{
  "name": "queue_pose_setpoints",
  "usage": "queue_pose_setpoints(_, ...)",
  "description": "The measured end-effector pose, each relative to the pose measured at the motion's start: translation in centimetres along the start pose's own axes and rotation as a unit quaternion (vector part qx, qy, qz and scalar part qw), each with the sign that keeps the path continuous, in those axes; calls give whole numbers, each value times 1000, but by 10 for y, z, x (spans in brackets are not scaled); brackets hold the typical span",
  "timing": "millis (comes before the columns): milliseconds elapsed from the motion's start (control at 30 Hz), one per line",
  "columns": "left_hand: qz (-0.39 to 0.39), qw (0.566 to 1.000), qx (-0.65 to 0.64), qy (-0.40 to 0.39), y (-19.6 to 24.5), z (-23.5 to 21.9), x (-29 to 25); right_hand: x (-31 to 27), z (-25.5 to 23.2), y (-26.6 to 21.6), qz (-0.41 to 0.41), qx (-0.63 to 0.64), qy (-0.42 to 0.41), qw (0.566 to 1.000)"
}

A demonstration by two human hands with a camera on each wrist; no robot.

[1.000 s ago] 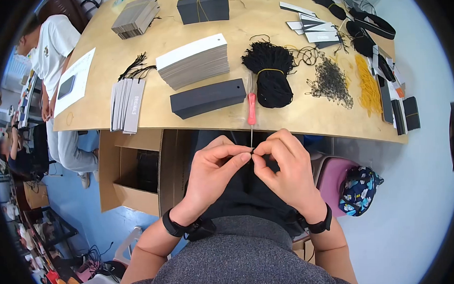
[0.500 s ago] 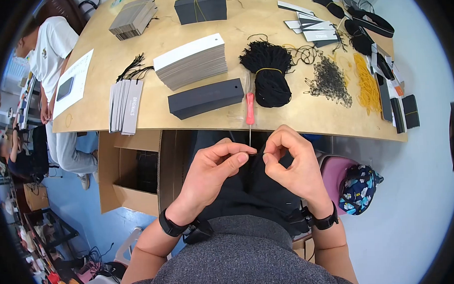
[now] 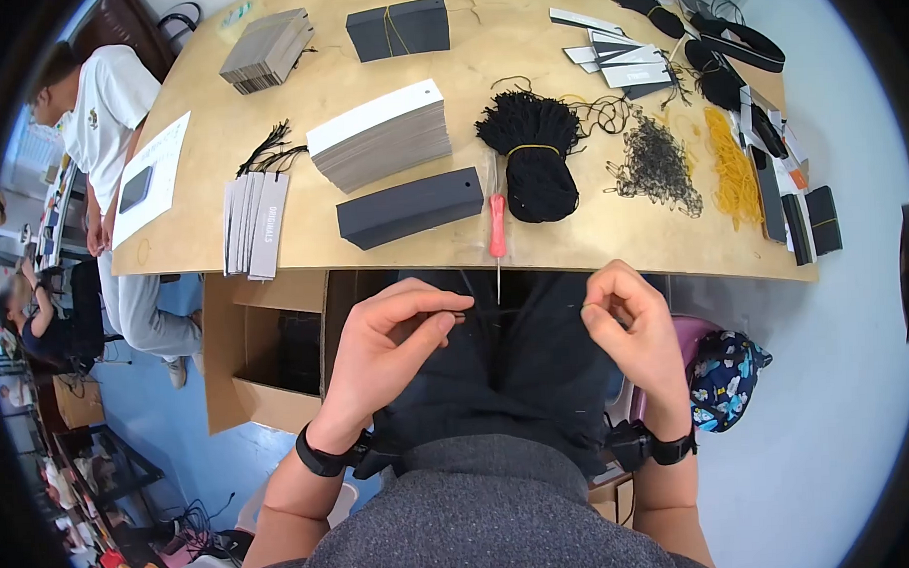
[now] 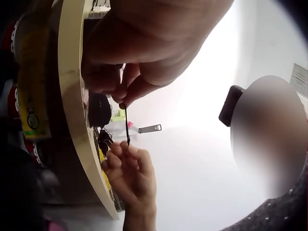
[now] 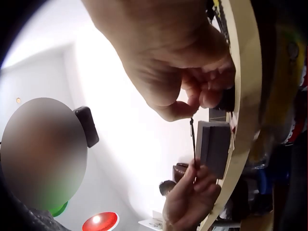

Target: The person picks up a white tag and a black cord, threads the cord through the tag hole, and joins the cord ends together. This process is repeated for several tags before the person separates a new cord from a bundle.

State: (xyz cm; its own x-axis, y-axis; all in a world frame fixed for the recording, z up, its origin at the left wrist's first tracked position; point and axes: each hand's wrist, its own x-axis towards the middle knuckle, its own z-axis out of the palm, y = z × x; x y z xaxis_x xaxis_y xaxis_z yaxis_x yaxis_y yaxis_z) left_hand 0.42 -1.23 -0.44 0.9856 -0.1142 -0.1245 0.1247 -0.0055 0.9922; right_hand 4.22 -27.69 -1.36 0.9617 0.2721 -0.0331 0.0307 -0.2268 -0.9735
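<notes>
A thin black cord [image 4: 127, 126] is drawn straight between my two hands, over the dark trousers. My left hand [image 3: 384, 337] pinches one end between thumb and index finger. At the other end my right hand [image 3: 631, 323] pinches with thumb and fingertips. Right at its fingertips in the right wrist view, a small dark safety pin [image 5: 191, 125] joins the cord. Ahead of the hands, a red-handled tool [image 3: 498, 227] lies on the table, its thin metal shaft sticking out past the front edge. Beside it is a bundle of black cords [image 3: 541, 186] tied with a yellow band.
On the table [image 3: 374, 265] stand a dark tag stack [image 3: 410, 213], a white-topped stack [image 3: 379, 136] and corded tags [image 3: 255, 221]. A pile of safety pins [image 3: 656, 167] and yellow bands [image 3: 733, 164] lie to the right. A cardboard box [image 3: 262, 351] is below; another person [image 3: 113, 106] is at left.
My hands have moved apart from nearly touching beside the tool's shaft, left hand going left and right hand going right. The cord now spans the gap between them.
</notes>
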Motion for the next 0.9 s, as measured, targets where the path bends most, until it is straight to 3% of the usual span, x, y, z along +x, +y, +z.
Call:
queue_pose_setpoints(100, 69, 997, 46, -3, 1, 9, -1, -5, -7, -5, 24, -69, -30, 997)
queue_pose_setpoints(167, 80, 993, 84, 1, 10, 19, -2, -6, 9, -13, -44, -59, 35, 997)
queue_pose_setpoints(267, 109, 984, 138, 3, 16, 26, 0, -8, 31, -29, 42, 172, -122, 977)
queue_pose_setpoints(333, 134, 979, 152, -3, 18, 26, 2, -1, 40, -31, 58, 137, -204, 967)
queue_pose_setpoints(467, 139, 972, 188, 7, 28, 14, 7, 4, 42, -15, 71, 134, -148, 977)
queue_pose_setpoints(533, 160, 943, 292, -16, 47, 5, 19, 4, 41, -17, 67, 138, -128, 980)
queue_pose_setpoints(567, 220, 917, 330, 25, 52, -2, 31, 4, 38, -16, 61, 130, -124, 982)
queue_pose_setpoints(600, 292, 867, 397, 75, 55, -12, 47, 3, 37, -16, 56, 123, -119, 984)
queue_pose_setpoints(700, 350, 751, 535, 164, 67, -44, 107, -1, 39, -17, 53, 130, -109, 984)
queue_pose_setpoints(833, 280, 761, 574, 113, 61, -72, 148, -9, 36, -16, 59, 119, -106, 985)
queue_pose_setpoints(900, 150, 839, 514, 96, 69, -68, 148, -12, 33, -17, 62, 114, -99, 987)
